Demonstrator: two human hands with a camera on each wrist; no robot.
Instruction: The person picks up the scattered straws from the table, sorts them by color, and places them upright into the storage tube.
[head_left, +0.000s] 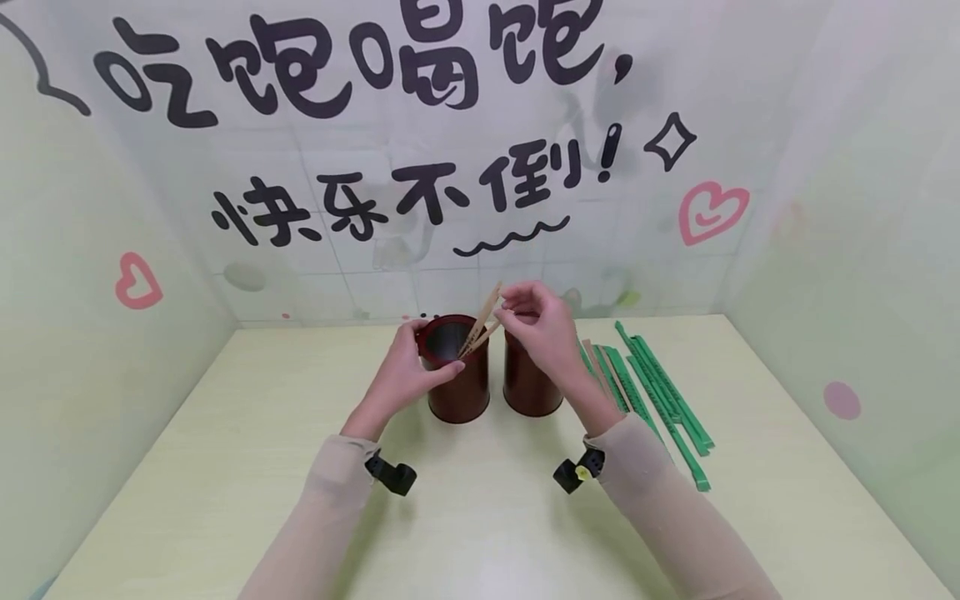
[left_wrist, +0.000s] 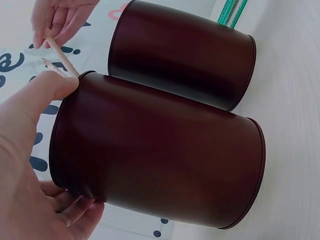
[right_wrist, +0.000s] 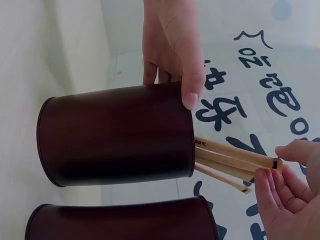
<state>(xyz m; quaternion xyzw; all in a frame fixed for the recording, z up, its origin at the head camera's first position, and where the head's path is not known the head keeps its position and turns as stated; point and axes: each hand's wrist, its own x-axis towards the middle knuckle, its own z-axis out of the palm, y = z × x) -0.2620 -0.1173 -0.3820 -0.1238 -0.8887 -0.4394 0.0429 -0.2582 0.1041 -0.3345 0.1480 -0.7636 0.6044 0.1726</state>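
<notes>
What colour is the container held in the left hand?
The container is dark reddish-brown, showing best in the left wrist view.
</notes>
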